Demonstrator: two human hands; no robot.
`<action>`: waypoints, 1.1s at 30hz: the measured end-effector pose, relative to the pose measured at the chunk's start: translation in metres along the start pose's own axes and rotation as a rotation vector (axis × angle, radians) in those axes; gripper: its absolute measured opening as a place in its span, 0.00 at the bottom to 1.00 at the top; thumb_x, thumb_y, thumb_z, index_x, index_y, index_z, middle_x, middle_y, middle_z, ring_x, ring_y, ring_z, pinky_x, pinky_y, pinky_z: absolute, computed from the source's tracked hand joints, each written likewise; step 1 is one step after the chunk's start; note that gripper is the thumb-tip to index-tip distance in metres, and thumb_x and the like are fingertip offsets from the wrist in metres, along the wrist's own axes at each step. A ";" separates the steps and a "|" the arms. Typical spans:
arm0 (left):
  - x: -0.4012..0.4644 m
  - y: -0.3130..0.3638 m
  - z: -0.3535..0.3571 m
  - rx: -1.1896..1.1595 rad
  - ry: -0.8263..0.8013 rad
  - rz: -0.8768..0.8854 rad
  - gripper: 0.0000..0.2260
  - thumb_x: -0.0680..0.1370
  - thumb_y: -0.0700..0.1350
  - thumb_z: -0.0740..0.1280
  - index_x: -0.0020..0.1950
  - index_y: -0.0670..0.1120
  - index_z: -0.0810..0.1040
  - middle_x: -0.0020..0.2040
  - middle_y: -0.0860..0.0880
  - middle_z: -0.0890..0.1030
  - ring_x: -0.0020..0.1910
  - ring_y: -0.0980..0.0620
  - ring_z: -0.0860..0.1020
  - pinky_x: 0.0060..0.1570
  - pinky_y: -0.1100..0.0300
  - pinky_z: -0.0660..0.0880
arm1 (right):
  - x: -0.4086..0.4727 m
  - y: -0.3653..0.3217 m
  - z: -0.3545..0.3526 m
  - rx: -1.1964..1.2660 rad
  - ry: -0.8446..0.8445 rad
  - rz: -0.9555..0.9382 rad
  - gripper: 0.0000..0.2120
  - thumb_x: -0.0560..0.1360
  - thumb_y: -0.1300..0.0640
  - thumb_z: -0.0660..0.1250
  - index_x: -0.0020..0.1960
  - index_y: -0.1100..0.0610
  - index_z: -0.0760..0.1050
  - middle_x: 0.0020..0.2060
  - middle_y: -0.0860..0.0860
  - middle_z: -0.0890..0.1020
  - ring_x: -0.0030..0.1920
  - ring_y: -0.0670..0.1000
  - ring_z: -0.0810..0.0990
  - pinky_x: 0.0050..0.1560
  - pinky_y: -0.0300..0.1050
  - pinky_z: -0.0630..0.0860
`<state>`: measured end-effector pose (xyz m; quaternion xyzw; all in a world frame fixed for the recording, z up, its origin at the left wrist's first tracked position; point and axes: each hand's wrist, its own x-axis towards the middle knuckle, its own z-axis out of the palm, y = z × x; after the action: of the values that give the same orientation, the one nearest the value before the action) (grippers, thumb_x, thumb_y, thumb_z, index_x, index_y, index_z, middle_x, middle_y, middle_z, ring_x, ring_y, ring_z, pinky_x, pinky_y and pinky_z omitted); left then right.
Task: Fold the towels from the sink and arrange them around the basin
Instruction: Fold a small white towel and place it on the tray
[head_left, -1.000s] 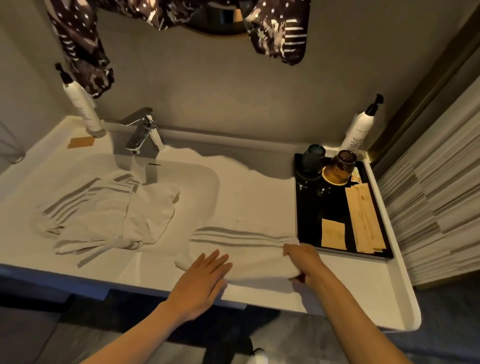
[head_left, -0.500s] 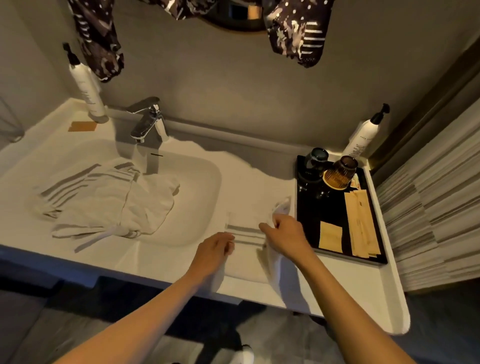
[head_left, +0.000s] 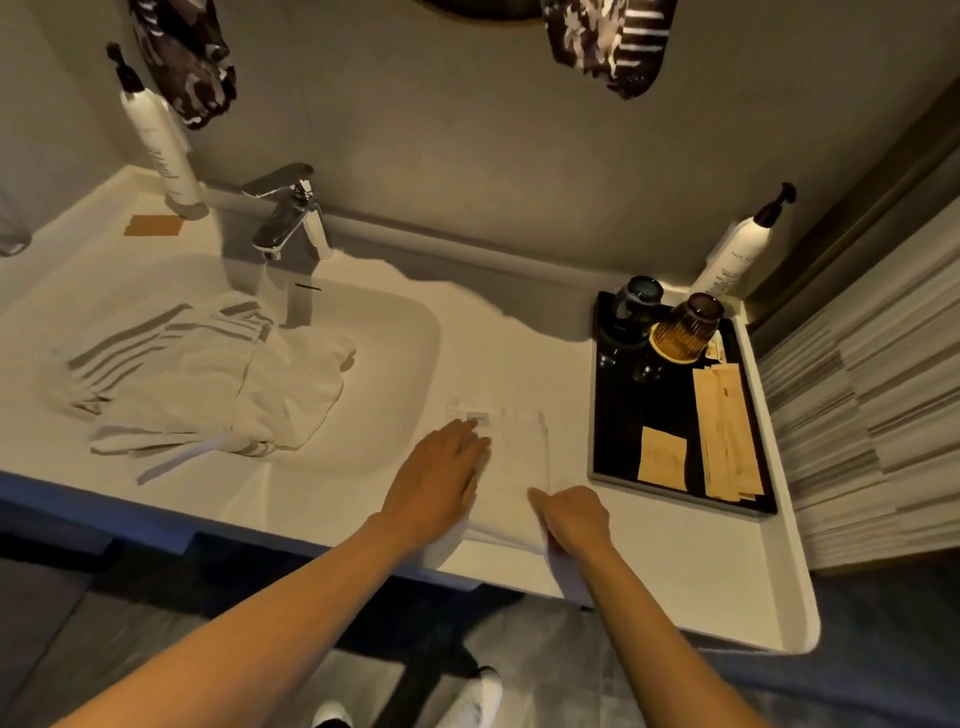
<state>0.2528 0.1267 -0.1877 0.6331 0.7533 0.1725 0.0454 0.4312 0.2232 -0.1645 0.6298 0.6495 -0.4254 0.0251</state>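
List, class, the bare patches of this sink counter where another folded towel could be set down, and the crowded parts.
Free: the strip between the basin and the black tray, behind the folded towel; the front right corner beyond the right hand. Crowded: the tray, full of cups and packets; the basin, holding the unfolded towels; the left hand presses the folded towel.

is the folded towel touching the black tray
Apart. The head view shows a strip of bare counter between the folded towel and the black tray.
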 end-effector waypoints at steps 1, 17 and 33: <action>0.000 0.006 0.004 0.007 -0.065 0.102 0.22 0.82 0.49 0.61 0.76 0.48 0.65 0.78 0.46 0.62 0.76 0.46 0.62 0.73 0.48 0.63 | -0.001 -0.001 0.005 -0.005 -0.010 -0.002 0.18 0.75 0.45 0.67 0.51 0.60 0.77 0.46 0.53 0.80 0.40 0.51 0.77 0.36 0.41 0.72; -0.072 -0.019 -0.009 0.077 -0.436 0.270 0.36 0.78 0.61 0.62 0.81 0.52 0.49 0.81 0.52 0.46 0.79 0.53 0.45 0.76 0.52 0.42 | -0.029 0.060 0.017 -0.603 0.228 -0.964 0.28 0.76 0.35 0.59 0.67 0.53 0.72 0.67 0.53 0.75 0.66 0.55 0.73 0.65 0.51 0.72; -0.011 -0.018 -0.029 -0.629 -0.050 -0.647 0.13 0.75 0.56 0.72 0.52 0.48 0.79 0.43 0.51 0.81 0.42 0.49 0.79 0.37 0.58 0.71 | -0.004 0.013 0.008 0.109 0.071 -0.225 0.22 0.73 0.35 0.65 0.38 0.54 0.75 0.37 0.51 0.81 0.40 0.55 0.80 0.40 0.53 0.77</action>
<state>0.2302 0.1080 -0.1679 0.3243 0.8221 0.3547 0.3052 0.4389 0.2129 -0.1738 0.5679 0.6924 -0.4376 -0.0803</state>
